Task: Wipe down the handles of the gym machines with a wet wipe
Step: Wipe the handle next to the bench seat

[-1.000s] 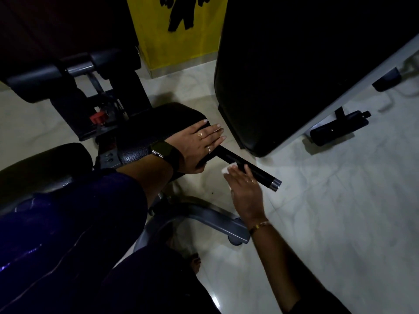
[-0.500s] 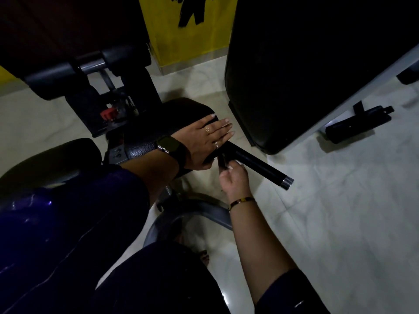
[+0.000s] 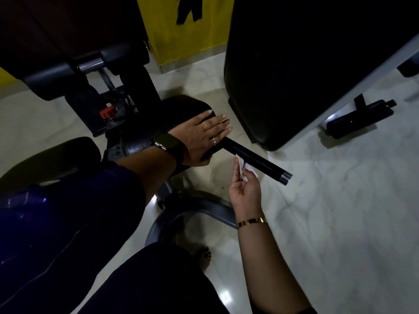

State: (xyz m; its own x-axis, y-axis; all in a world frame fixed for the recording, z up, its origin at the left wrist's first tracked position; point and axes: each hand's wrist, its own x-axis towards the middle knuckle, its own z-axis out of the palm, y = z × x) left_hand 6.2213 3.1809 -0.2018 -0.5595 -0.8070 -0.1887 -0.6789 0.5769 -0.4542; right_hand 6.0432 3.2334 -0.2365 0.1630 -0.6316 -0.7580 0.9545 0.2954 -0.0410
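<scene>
A black handle bar (image 3: 258, 160) with a silver end cap juts out to the lower right from under a black seat pad (image 3: 174, 116). My left hand (image 3: 201, 139) rests flat on that pad with fingers straight, just above the bar's root. My right hand (image 3: 246, 191) is palm up just below the bar and holds a crumpled white wet wipe (image 3: 243, 167) in its fingers. The wipe sits close against the near side of the bar; whether it touches is unclear.
A large black back pad (image 3: 306, 75) on a grey frame stands at the right, with another black handle (image 3: 360, 117) behind it. Padded rollers (image 3: 68, 69) and a red knob (image 3: 108, 113) lie at the upper left. Below is a grey curved machine base (image 3: 192, 214) on pale marble floor.
My right hand has come off the bar's root, turned palm up and dropped slightly below the bar's middle, with the wipe now showing. My left hand has stayed on the pad.
</scene>
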